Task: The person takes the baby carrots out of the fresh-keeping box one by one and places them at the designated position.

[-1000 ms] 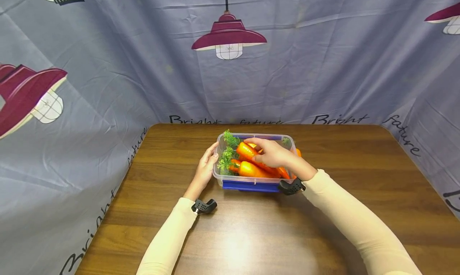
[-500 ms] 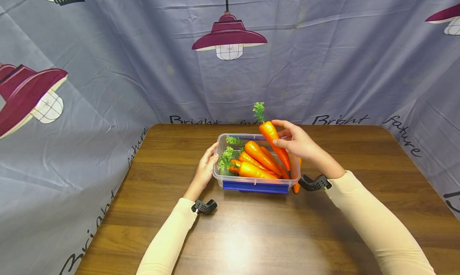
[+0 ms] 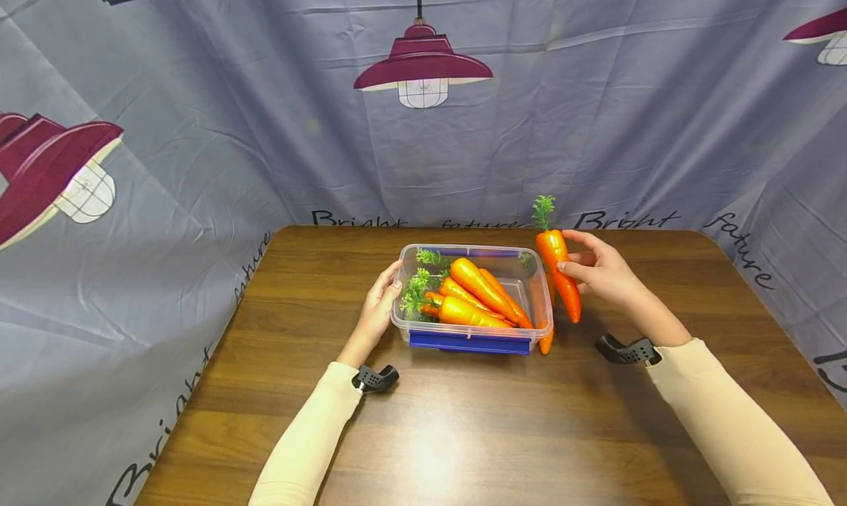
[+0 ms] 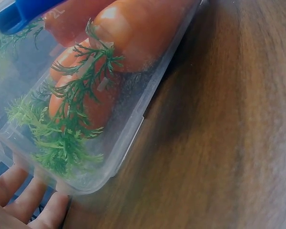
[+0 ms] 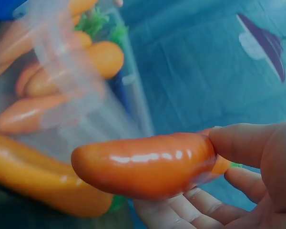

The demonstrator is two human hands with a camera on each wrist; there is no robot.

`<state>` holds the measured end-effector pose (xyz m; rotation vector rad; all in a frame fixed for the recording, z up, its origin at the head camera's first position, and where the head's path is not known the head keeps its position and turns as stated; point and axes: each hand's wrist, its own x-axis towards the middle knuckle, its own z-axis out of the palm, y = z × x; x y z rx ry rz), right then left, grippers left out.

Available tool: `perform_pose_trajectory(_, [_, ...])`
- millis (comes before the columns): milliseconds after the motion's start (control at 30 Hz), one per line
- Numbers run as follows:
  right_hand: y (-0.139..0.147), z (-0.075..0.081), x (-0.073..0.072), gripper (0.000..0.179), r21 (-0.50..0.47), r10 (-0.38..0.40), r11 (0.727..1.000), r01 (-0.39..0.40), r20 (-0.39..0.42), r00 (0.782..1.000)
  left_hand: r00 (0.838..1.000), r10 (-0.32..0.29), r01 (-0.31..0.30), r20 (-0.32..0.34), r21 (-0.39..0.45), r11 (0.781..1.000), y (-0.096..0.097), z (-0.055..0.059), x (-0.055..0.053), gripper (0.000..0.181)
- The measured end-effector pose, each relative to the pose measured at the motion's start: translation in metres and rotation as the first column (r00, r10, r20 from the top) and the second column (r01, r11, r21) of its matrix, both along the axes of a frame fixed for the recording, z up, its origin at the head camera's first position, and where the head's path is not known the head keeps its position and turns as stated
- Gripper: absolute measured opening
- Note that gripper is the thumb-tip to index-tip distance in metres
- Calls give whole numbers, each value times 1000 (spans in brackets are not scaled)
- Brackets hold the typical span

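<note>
My right hand [image 3: 605, 274] pinches an orange carrot [image 3: 558, 271] between thumb and fingers, just right of the plastic box. This carrot [image 5: 145, 164] points its tip left in the right wrist view, and its feathery green top [image 3: 543, 210] stands upward in the head view. My left hand [image 3: 379, 307] rests against the left end of the clear box [image 3: 468, 332]. In the left wrist view its fingers [image 4: 26, 200] lie relaxed along the outside of the end wall. Inside the box, several carrots [image 3: 476, 285] lie with green tops [image 3: 417, 289] to the left.
Another carrot [image 3: 545, 342] lies on the wooden table [image 3: 463, 418] along the box's right wall, partly hidden. Blue clips [image 3: 470, 342] hang along the box's front side. A grey curtain [image 3: 562, 123] with printed lamps hangs beyond the table.
My right hand has taken a carrot from the box, lifted it and carried it right, past the box's right wall. My left hand has stayed in place.
</note>
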<state>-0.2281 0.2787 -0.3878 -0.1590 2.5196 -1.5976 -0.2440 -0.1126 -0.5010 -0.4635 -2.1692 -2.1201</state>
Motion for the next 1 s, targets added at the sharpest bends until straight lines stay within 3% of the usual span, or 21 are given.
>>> perform_pose_trajectory(300, [24,-33,10,73,-144,-49,988,59,69,996,1000,-1,1,4,12,1000,0,-1,0,48])
perform_pose_trajectory(733, [39,-70,16,73,-94,-106,988,120,141,984,1000,-2,2,24,12,1000,1,1,-1,47])
perform_pose_trajectory(1000, [36,-78,18,75,-101,-93,988,116,209,973,1000,-4,4,18,19,1000,0,0,-2,48])
